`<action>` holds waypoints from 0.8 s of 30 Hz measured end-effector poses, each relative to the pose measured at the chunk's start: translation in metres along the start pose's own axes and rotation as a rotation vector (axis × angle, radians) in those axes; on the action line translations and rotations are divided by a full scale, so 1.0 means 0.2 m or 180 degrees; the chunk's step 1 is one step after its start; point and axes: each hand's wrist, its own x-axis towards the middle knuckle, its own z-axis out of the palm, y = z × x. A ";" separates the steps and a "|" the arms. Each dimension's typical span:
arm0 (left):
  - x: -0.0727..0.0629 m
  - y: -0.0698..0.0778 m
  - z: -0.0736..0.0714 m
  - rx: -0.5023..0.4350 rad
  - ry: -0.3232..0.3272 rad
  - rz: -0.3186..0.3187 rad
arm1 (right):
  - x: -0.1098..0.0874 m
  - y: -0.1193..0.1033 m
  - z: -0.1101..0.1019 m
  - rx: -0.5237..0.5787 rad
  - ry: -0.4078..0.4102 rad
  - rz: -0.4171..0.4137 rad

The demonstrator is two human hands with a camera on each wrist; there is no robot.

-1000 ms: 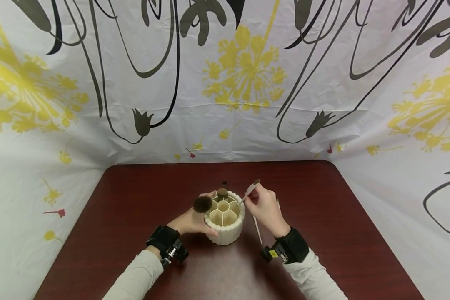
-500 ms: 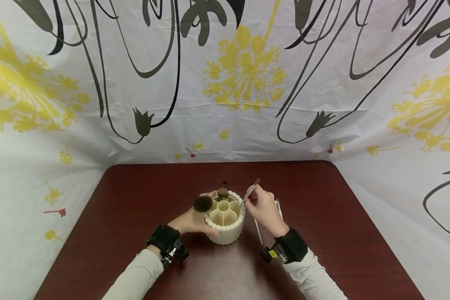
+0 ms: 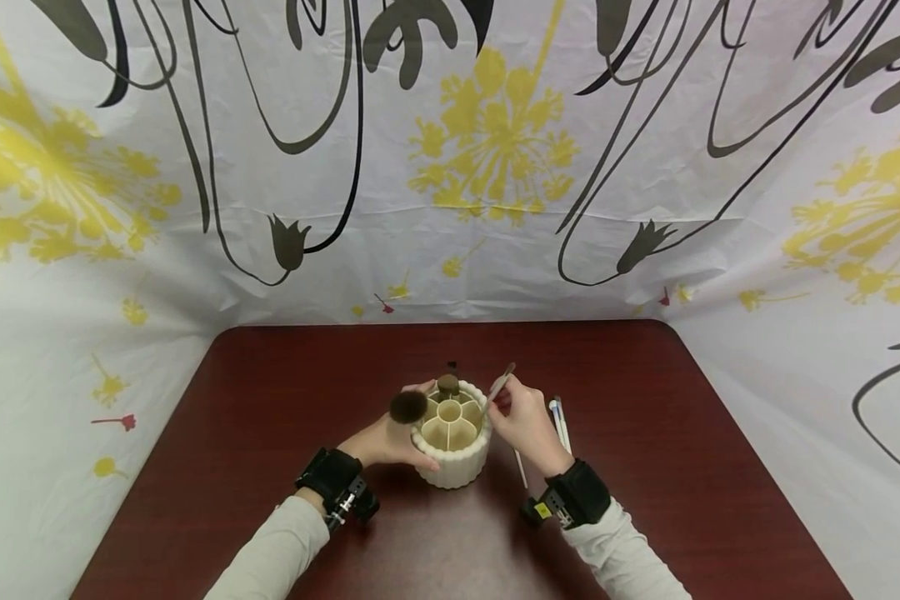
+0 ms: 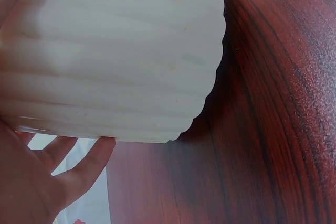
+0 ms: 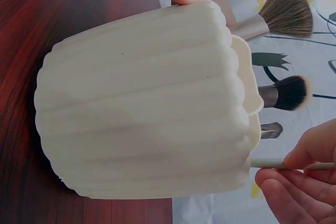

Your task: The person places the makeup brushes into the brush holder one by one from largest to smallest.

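A cream, ribbed makeup brush holder [image 3: 452, 471] with petal-shaped compartments stands on the table. My left hand [image 3: 390, 442] grips its left side, thumb at the front. At the holder's right rim, my right hand [image 3: 525, 421] pinches a slim makeup brush [image 3: 498, 386] with its bristles up. In the right wrist view the lower end of that brush's handle [image 5: 268, 163] passes behind the rim. A big fluffy brush [image 5: 289, 11], a black brush with a pale tip [image 5: 293, 93] and a smaller brush [image 5: 271, 130] stick up out of the holder.
Slim brushes [image 3: 561, 423] lie on the dark red table [image 3: 645, 500] just right of my right hand. Another thin handle [image 3: 521, 468] shows between the holder and my right wrist. A patterned white cloth [image 3: 390, 275] hangs behind the table and along its sides.
My right hand has shifted slightly left with the slim brush, which sits a little lower at the rim. More of the brushes right of it shows. The left hand keeps its grip.
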 end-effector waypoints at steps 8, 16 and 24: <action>0.01 -0.18 0.05 0.0201 0.0061 0.0094 | 0.00 0.00 0.00 0.0004 -0.0047 -0.0010; 0.02 -0.20 0.06 0.0064 0.0061 0.0065 | -0.01 0.00 0.01 0.0004 -0.0062 0.0007; 0.02 -0.21 0.06 0.0013 0.0080 0.0012 | 0.00 0.00 0.02 -0.0021 -0.0068 0.0019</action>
